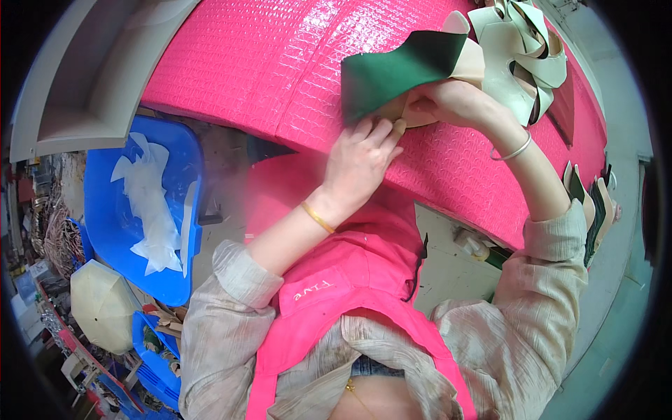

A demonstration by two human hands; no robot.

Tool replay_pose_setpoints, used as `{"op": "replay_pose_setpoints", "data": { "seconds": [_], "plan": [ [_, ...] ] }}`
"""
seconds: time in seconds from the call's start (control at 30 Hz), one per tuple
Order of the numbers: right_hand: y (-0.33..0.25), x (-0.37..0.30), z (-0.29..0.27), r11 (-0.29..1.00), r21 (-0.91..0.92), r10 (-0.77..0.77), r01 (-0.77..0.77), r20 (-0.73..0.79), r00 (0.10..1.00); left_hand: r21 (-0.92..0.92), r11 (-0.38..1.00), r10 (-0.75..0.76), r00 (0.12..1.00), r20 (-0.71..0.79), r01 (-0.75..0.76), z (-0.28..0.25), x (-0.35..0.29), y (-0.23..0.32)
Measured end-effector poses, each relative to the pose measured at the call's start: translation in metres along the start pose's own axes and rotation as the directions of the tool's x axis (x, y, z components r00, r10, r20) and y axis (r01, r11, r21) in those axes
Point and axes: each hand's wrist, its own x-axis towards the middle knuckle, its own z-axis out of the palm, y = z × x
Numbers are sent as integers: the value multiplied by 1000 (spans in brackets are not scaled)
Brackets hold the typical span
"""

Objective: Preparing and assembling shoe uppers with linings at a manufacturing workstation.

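Note:
A dark green leather-like piece [399,70] with a beige underside is held up over the near edge of the pink-covered table [245,77]. My left hand [362,159] is closed, its fingertips pinching the lower edge of the piece. To its right, my right hand [458,103] curls around the beige side, with some of its fingers hidden behind the material. Just beyond my right wrist lies a heap of curved pale cut pieces [521,59], some showing dark undersides.
At the left, a blue bin [98,189] contains crumpled translucent white sheets [150,203]. A grey open box [84,77] stands above it. Several green and beige pieces [595,206] hang at the table's right end. Below the bin are a cream umbrella-like object [105,304] and blue crates [150,378].

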Motion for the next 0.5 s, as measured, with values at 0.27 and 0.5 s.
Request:
{"op": "replay_pose_setpoints", "data": {
  "seconds": [0.27, 0.5],
  "plan": [
    [-19, -11, -24, 975, -118, 201, -190, 89, 975, 9, 1000, 17, 1000, 1, -17, 7, 10, 8],
    [16, -19, -15, 999, -37, -33, 28, -145, 989, 11, 994, 109, 993, -52, -109, 20, 23, 12]
  ]
}}
